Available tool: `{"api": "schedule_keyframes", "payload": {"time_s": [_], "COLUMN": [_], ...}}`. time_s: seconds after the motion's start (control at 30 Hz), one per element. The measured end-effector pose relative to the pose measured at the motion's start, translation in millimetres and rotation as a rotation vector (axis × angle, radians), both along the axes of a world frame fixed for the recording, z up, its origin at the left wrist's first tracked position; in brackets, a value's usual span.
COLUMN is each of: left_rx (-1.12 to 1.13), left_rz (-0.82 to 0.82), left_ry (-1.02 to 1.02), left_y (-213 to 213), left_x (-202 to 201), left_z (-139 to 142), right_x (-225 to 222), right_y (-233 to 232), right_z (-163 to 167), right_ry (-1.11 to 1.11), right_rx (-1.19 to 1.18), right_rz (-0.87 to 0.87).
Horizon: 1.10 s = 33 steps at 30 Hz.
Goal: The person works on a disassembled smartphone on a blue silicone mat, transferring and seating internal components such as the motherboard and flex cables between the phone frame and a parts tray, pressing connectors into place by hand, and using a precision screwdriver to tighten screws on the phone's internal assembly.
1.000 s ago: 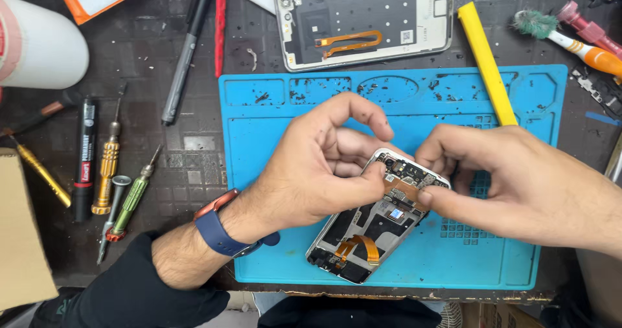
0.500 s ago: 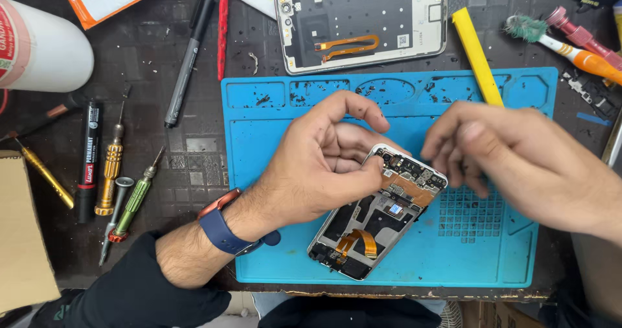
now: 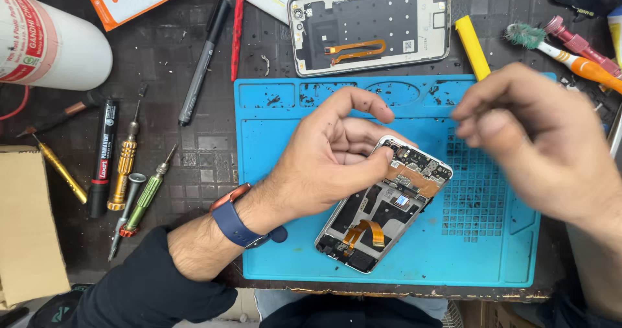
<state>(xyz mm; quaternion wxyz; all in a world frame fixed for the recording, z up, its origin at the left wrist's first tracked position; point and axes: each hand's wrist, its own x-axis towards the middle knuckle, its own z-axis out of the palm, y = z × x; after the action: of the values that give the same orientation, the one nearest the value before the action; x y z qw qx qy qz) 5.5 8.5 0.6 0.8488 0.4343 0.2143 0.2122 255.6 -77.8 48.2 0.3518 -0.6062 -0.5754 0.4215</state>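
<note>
A: Starting from the blue mat (image 3: 505, 263) as the landmark, what lies on the counter (image 3: 194, 133)?

B: The mat takes up the middle. Above its top edge lies the removed back cover (image 3: 369, 26) of a phone, inner side up, with an orange flex strip on it. Left of the mat lie a white bottle (image 3: 48, 43), a black marker (image 3: 102, 156), a yellow-handled screwdriver (image 3: 124, 166) and a green-handled one (image 3: 148, 195). A yellow pry tool (image 3: 472, 46) touches the mat's upper right corner.

A: And the opened phone (image 3: 382, 205)?

B: It rests tilted on the mat's centre, its boards and an orange ribbon bare. So the cover is already off and the insides are exposed; the boards look still seated in the frame, so the strip-down seems only partly done.

A: What are the hands doing?

B: The person's left hand (image 3: 330, 163), with a blue-strapped watch (image 3: 236, 221) on the wrist, grasps the phone's upper end between thumb and fingers. The right hand (image 3: 544, 146) hovers over the mat's right side, clear of the phone, fingertips pinched together; it is blurred, so whether it holds a small part cannot be told.
</note>
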Motion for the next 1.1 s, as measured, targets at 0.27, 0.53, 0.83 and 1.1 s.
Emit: {"api": "schedule_keyframes", "payload": {"time_s": [0.27,0.53,0.83,1.1], "left_rx": [-0.012,0.235,0.14,0.08], "left_rz": [0.007,-0.318,-0.33,-0.293], "left_ry": [-0.055,-0.024,0.01,0.017], "left_y": [0.2,13.9,13.4,12.9], "left_x": [2.3,-13.3,-5.7,-3.5], "left_z": [-4.0,7.0,7.0,5.0], "right_x": [-16.4,-1.8,-1.8,-20.7], "right_y": [6.3,1.8,-0.7,-1.5], "right_z": [2.0,-9.4,-9.0,-10.9], "right_ry": [-0.282,-0.132,-0.052,0.078], "right_rx": [-0.147,-0.167,-0.159,-0.26], "right_rz": [0.188,0.194,0.191,0.079]}}
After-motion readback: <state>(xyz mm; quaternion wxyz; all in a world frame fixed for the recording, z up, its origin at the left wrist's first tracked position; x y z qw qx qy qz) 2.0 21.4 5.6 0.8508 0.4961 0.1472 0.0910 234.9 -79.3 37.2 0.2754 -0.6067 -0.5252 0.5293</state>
